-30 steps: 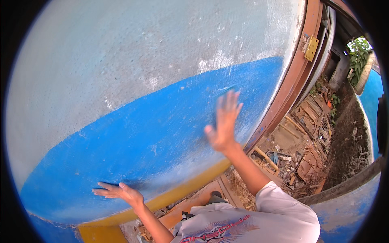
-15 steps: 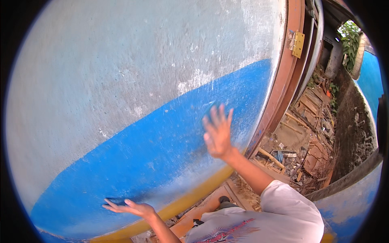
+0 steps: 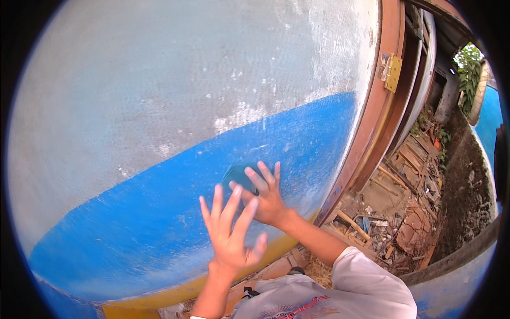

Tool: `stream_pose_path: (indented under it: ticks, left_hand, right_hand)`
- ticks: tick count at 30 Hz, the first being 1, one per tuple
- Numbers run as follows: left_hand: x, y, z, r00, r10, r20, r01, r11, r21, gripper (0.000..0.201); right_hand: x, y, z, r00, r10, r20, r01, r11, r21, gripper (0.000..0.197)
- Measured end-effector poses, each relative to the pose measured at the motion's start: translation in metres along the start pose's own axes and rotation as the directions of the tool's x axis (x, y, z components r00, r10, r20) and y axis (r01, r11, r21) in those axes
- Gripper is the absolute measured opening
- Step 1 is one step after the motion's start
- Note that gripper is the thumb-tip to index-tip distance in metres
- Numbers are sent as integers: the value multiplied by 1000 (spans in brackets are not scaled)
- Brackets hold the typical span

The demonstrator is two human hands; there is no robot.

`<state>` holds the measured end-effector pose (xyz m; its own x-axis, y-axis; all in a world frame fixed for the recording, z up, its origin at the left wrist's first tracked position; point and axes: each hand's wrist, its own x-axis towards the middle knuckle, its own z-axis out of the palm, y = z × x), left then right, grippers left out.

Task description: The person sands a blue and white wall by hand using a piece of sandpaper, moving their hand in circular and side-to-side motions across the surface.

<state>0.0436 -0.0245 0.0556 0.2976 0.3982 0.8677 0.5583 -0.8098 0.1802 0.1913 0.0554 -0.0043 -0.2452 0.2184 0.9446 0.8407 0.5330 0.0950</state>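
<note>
My right hand [image 3: 268, 199] lies against the blue band of a painted wall [image 3: 154, 212], fingers partly spread. Under it is a thin teal sheet [image 3: 234, 175] that looks like sandpaper, held flat to the wall. One corner of the sheet pokes out past the fingers on the upper left; the rest is hidden behind both hands. My left hand [image 3: 228, 228] is raised just left of the right one, fingers spread and holding nothing. It overlaps the right hand's fingertips in view, and whether it touches the sheet I cannot tell.
A brown wooden door frame [image 3: 366, 122] with a brass hinge [image 3: 393, 73] borders the wall on the right. Beyond it, broken boards and rubble [image 3: 414, 223] cover the ground beside a low mossy wall [image 3: 462, 175]. A yellow strip [image 3: 133, 311] runs along the wall's bottom.
My right hand has moved down and left across the blue paint with the teal sheet. My left hand has come up and right from the lower wall, close to the right hand.
</note>
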Motion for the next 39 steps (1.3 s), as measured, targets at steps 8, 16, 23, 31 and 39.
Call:
stream_pose_path:
  ticks: [8,16,23,31,39]
  left_hand:
    - [-8,-6,93,970,-192,149,101,877,470,71]
    - [8,-13,127,934,-214,-286,350,706,616,90]
    - [10,13,197,961,-175,-215,277,644,713,97]
    - [79,22,173,834,-251,-491,522,646,557,96]
    - [43,46,229,950,-219,-221,310,597,740,90]
  right_hand:
    - [-18,82,-39,980,-141,139,124,984,128,40]
    - [-58,194,-77,998,18,54,-18,1000,8,41]
    - [-71,243,-65,954,246,-169,-234,968,91,54]
    - [-90,263,-51,980,118,-160,-130,989,-66,58]
    - [-90,262,-53,987,105,-124,-112,992,-52,59]
